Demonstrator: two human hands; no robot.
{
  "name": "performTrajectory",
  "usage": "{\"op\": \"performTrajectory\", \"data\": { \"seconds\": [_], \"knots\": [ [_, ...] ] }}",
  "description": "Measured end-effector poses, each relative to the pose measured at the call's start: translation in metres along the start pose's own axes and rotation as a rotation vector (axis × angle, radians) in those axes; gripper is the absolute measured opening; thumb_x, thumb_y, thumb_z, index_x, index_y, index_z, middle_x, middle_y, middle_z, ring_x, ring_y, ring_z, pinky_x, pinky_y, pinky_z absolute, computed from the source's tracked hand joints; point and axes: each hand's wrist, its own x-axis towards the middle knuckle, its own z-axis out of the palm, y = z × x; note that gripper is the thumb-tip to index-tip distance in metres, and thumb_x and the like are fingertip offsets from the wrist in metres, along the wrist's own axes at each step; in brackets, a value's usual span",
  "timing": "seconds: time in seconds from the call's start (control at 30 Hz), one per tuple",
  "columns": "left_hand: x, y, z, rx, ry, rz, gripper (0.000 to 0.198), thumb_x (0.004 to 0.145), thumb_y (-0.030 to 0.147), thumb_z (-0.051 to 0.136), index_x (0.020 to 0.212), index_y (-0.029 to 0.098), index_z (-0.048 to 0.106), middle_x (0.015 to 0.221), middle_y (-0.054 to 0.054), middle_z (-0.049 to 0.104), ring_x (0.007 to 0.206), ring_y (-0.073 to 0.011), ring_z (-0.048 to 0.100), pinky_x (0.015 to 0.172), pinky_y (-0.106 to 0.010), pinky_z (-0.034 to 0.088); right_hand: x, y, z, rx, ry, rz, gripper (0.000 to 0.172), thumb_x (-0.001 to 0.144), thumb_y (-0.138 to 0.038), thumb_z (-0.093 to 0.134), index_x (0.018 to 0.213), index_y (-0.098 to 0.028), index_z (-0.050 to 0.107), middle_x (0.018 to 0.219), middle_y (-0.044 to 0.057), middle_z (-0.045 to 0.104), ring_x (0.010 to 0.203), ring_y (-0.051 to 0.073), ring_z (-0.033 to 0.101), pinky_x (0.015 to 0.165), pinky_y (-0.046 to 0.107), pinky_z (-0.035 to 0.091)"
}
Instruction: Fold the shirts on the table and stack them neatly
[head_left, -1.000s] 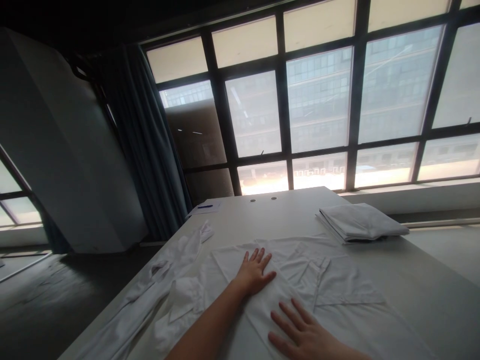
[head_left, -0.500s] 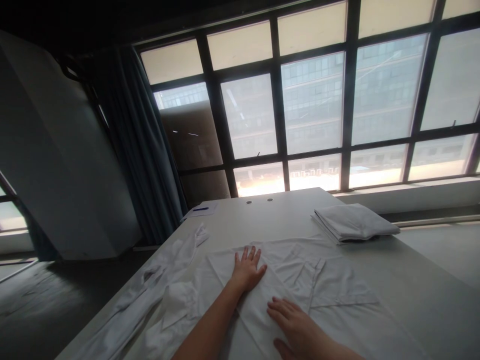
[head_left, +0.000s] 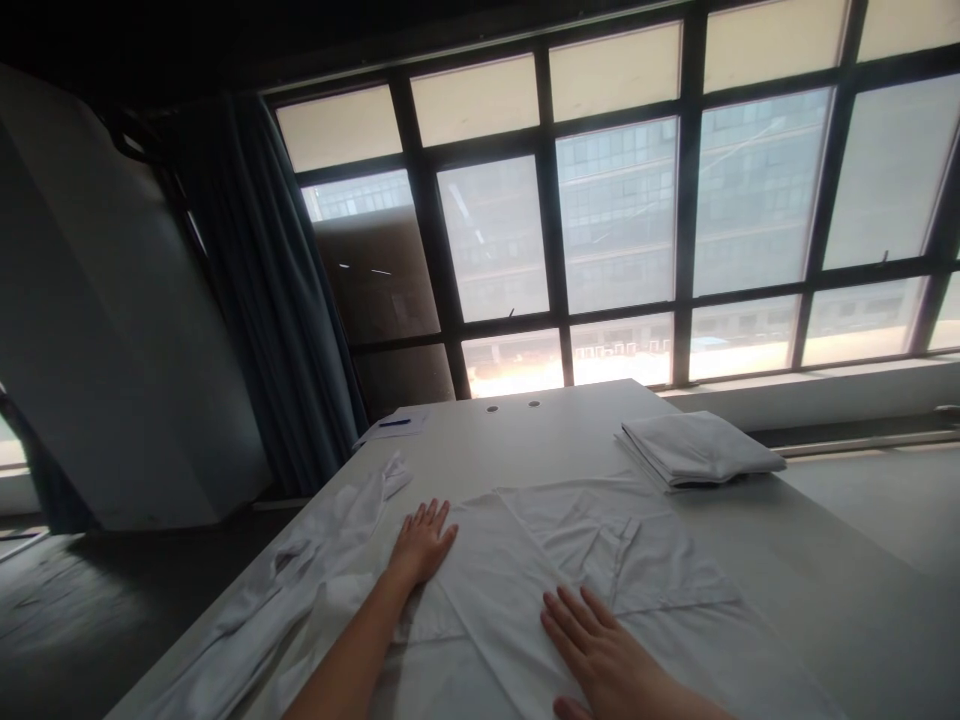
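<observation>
A white shirt lies spread over the table in front of me, partly folded. My left hand rests flat on its left part, fingers stretched out, close to the shirt's loose sleeve, which trails toward the table's left edge. My right hand lies flat and open on the folded middle of the shirt, nearer to me. Neither hand grips the cloth.
A stack of folded white garments sits at the table's far right. A sheet of paper with a blue pen lies at the far left corner. Large windows and a dark curtain stand behind the table.
My left hand has slid left across the shirt, from its middle to the left part near the sleeve. My right hand stayed on the cloth, fingers now spread flatter.
</observation>
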Motion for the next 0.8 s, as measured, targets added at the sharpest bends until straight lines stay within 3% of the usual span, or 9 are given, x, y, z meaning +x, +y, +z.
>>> {"op": "performTrajectory", "data": {
  "seconds": [0.1,0.2,0.27,0.33,0.43,0.5,0.6,0.7,0.8],
  "knots": [
    [-0.011,-0.003,-0.013,0.026,0.042,-0.016,0.061,0.100,0.045,0.034,0.153,0.016,0.039,0.163,-0.018,0.027,0.151,-0.0395,0.019,0.117,-0.066,0.014,-0.010,0.009,0.014,-0.110,0.081,-0.082,0.082,0.094,-0.064,0.049,0.160,-0.025,0.019,0.157,0.012,0.037,0.140,0.031,0.044,0.120,0.045,0.025],
    [-0.034,0.026,-0.017,0.034,0.068,0.123,0.055,0.098,0.042,0.042,0.150,0.026,0.045,0.164,-0.007,0.027,0.153,-0.0310,0.015,0.123,-0.055,0.008,-0.013,0.013,0.023,-0.187,0.103,-0.102,0.083,0.093,-0.066,0.049,0.160,-0.026,0.020,0.154,0.011,0.042,0.137,0.030,0.049,0.119,0.042,0.028],
    [-0.060,0.056,-0.007,0.014,0.055,0.247,0.057,0.097,0.052,0.044,0.151,0.034,0.042,0.163,-0.002,0.032,0.152,-0.0264,0.021,0.124,-0.048,0.015,-0.011,0.013,0.026,-0.203,0.110,-0.088,0.083,0.093,-0.067,0.048,0.160,-0.025,0.021,0.154,0.011,0.043,0.136,0.030,0.050,0.117,0.041,0.031],
    [-0.090,0.086,0.012,-0.076,0.020,0.435,0.070,0.095,0.065,0.042,0.157,0.035,0.030,0.164,-0.005,0.028,0.150,-0.0316,0.025,0.121,-0.055,0.024,-0.009,0.010,0.026,-0.191,0.116,-0.059,0.084,0.093,-0.067,0.048,0.160,-0.024,0.020,0.155,0.011,0.042,0.137,0.030,0.049,0.116,0.042,0.032],
    [-0.130,0.109,0.043,-0.127,-0.055,0.681,0.085,0.093,0.072,0.041,0.160,0.036,0.001,0.165,-0.006,0.015,0.151,-0.0372,0.020,0.120,-0.063,0.023,-0.009,0.005,0.023,-0.140,0.113,-0.017,0.081,0.095,-0.063,0.047,0.160,-0.024,0.017,0.157,0.010,0.037,0.140,0.029,0.045,0.118,0.043,0.030],
    [-0.144,0.107,0.054,-0.121,-0.077,0.737,0.082,0.097,0.069,0.037,0.158,0.038,-0.008,0.165,-0.004,0.013,0.151,-0.0376,0.018,0.119,-0.065,0.024,-0.010,0.003,0.020,-0.091,0.097,-0.003,0.080,0.095,-0.062,0.048,0.160,-0.026,0.018,0.159,0.009,0.034,0.142,0.029,0.042,0.119,0.043,0.029],
    [-0.152,0.082,0.055,-0.098,-0.057,0.720,0.079,0.096,0.069,0.039,0.156,0.044,-0.006,0.163,-0.001,0.015,0.149,-0.0370,0.023,0.118,-0.063,0.029,-0.017,0.005,0.018,-0.023,0.045,0.065,0.079,0.094,-0.064,0.049,0.159,-0.029,0.021,0.160,0.009,0.029,0.145,0.034,0.035,0.118,0.051,0.030],
    [-0.155,0.051,0.050,-0.095,-0.017,0.648,0.083,0.092,0.072,0.046,0.156,0.047,-0.001,0.163,-0.001,0.016,0.148,-0.0384,0.026,0.117,-0.061,0.033,-0.027,0.010,0.019,0.001,0.030,0.259,0.077,0.094,-0.065,0.047,0.158,-0.030,0.021,0.162,0.011,0.023,0.147,0.044,0.026,0.114,0.071,0.024],
    [-0.160,0.036,0.044,-0.115,-0.015,0.617,0.086,0.090,0.073,0.049,0.157,0.046,0.001,0.164,-0.001,0.014,0.149,-0.0385,0.022,0.117,-0.057,0.035,-0.035,0.017,0.018,0.008,0.015,0.403,0.076,0.095,-0.067,0.042,0.158,-0.032,0.020,0.163,0.010,0.022,0.148,0.046,0.021,0.110,0.081,0.013]
  ]
}}
